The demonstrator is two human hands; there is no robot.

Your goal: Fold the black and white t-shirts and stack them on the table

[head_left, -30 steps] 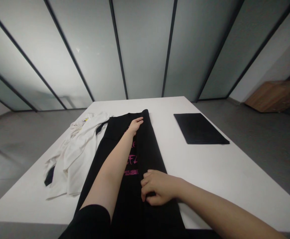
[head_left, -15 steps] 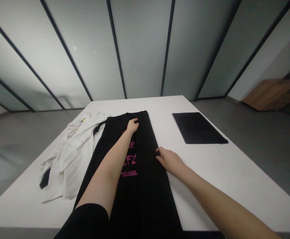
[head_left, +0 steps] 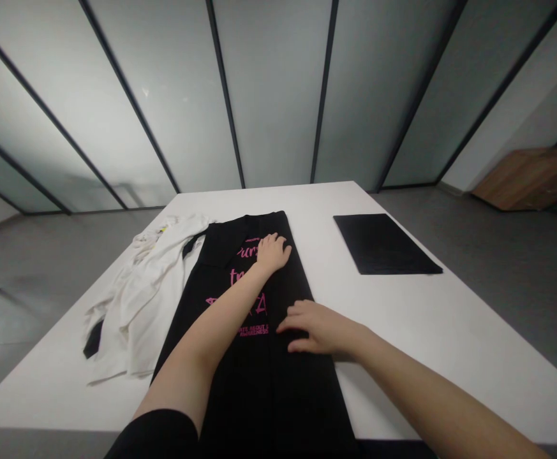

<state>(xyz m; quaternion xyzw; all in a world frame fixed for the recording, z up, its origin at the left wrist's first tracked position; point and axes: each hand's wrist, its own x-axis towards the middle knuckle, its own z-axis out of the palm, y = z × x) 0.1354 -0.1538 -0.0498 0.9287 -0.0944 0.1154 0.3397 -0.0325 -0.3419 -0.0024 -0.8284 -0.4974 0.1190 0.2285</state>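
Observation:
A black T-shirt point(head_left: 297, 382) with pink lettering lies lengthwise down the white table, its right side folded inward over part of the print. My left hand point(head_left: 273, 252) rests on the upper part of the folded strip, fingers spread and palm down. Closer to me, my right hand point(head_left: 314, 326) is over the shirt's right edge, fingers apart and slightly curled, holding nothing. A short sleeve point(head_left: 225, 239) shows folded at the upper left of the shirt. My left forearm covers part of the lettering.
Rumpled white clothing point(head_left: 148, 299) lies to the left, touching the shirt's edge. A flat, folded black stack point(head_left: 386, 243) sits on the right of the white table point(head_left: 393, 357). Frosted glass panels stand behind, and a wooden cabinet point(head_left: 529, 178) is at far right.
My left hand has moved slightly right and nearer to me, its fingers now spread flat. My right hand has shifted from the shirt's edge inward and nearer, opening up. More lettering shows.

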